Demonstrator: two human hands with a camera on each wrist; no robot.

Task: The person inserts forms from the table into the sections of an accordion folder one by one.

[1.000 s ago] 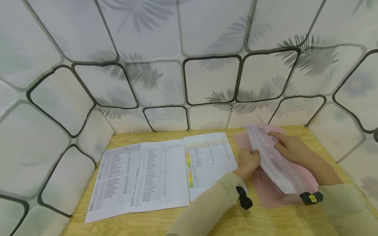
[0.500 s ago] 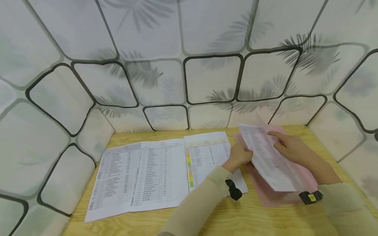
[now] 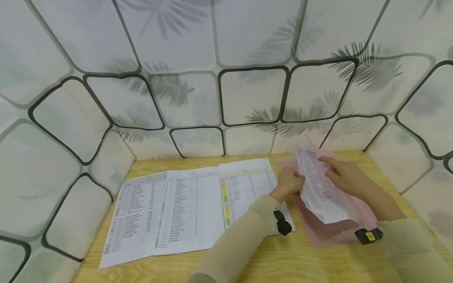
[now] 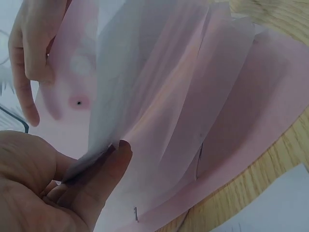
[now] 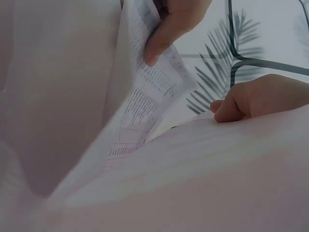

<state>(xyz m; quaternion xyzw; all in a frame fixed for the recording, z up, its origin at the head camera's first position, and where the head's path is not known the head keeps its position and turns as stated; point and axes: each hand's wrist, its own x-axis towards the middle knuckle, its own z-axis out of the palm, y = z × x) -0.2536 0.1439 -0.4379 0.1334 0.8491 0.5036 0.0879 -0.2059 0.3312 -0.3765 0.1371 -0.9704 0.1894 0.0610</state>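
My left hand (image 3: 290, 182) pinches the left edge of a white printed sheet (image 3: 318, 192), raised and bowed over a pink translucent folder (image 3: 311, 230) at the table's right. In the left wrist view, thumb and fingers grip the edges of thin sheets. A thin metal prong (image 4: 199, 162) sticks up by the folder's edge. My right hand (image 3: 348, 177) holds up the folder's see-through pink cover, which overlaps the printed sheet in the head view. In the right wrist view, rows of print show on the sheet (image 5: 147, 92) between both hands.
Two printed sheets (image 3: 191, 208) lie side by side on the wood-grain table (image 3: 276, 263), left of the folder. A third sheet (image 3: 249, 184), with a coloured strip, lies partly under my left forearm. A patterned wall (image 3: 251, 98) rises behind.
My left hand drew the printed sheet's edge leftward, then came slightly back right, and the sheet now bows more. My right hand stays nearly in place on the cover.
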